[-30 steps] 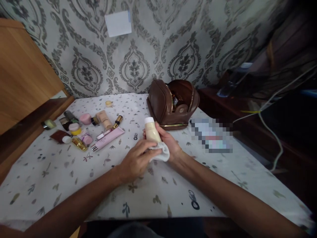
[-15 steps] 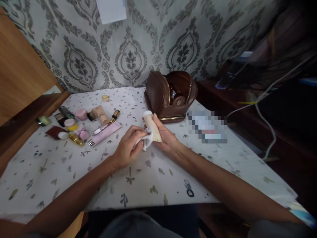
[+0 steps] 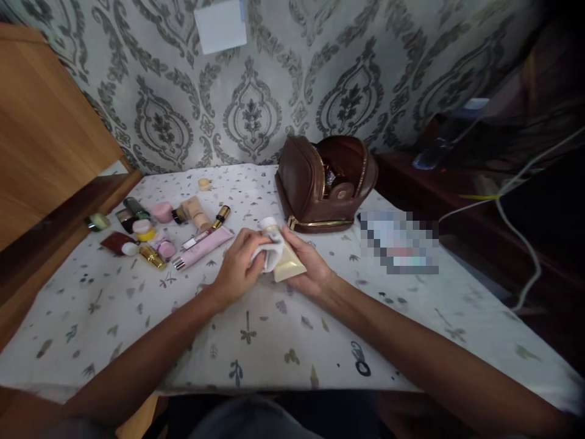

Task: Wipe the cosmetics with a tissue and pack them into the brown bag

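A cream-coloured squeeze tube (image 3: 289,263) with a white cap lies across my right hand (image 3: 311,262), whose fingers curl round it from behind. My left hand (image 3: 240,262) pinches a white cloth (image 3: 270,251) and presses it against the tube near the cap end. To the left of my hands a pink tube (image 3: 205,247) with a silver cap rests on the table. Behind them stands a brown cosmetic bag (image 3: 299,183), its zip open and some dark, shiny items inside.
Several cosmetics lie at the left, among them a gold lipstick (image 3: 152,256), a dark red tube (image 3: 116,244) and a beige tube (image 3: 195,213). A small yellowish round piece (image 3: 204,183) lies near the wall. A blurred-out flat object (image 3: 397,241) is at the right, near a white cable (image 3: 521,238).
The tube has tilted in my right hand, so its flat end now points lower right. My left hand with the cloth has shifted up along it toward the cap. The view has swung slightly left.
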`<state>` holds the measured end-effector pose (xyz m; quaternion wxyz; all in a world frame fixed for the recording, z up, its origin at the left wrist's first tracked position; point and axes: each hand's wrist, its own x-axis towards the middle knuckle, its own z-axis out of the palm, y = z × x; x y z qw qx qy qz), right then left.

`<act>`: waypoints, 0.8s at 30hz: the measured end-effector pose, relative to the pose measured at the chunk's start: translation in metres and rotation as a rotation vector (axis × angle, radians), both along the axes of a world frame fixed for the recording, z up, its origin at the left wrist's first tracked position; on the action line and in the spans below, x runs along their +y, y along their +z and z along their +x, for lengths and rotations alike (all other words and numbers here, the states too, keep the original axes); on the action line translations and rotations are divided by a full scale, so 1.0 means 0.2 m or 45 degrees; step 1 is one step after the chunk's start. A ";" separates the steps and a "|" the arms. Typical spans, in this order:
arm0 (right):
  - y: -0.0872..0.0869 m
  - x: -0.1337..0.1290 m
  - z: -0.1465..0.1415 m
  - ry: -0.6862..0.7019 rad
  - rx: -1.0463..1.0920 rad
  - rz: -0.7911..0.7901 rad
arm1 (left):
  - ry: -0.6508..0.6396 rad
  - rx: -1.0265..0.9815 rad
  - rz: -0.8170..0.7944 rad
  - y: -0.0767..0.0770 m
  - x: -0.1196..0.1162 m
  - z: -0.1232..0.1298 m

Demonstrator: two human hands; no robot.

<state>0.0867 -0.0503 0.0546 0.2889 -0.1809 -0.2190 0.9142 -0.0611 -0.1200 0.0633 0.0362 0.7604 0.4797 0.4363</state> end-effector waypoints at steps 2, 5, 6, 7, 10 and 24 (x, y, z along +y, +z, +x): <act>0.02 0.01 0.01 -0.029 0.008 -0.077 | -0.129 0.101 -0.025 -0.01 -0.03 0.03; 0.04 0.03 0.03 -0.080 0.025 -0.147 | -0.281 0.187 -0.034 -0.02 -0.05 0.07; 0.04 0.04 0.03 -0.095 0.035 -0.146 | -0.292 0.182 -0.033 -0.02 -0.05 0.07; 0.04 0.04 0.03 -0.101 0.040 -0.135 | -0.282 0.160 -0.024 -0.02 -0.05 0.06; 0.03 0.03 0.02 -0.083 0.004 -0.076 | -0.141 0.024 -0.001 -0.02 -0.02 0.03; -0.01 -0.03 -0.05 0.030 -0.149 0.056 | 0.206 -0.273 -0.031 -0.07 0.06 -0.04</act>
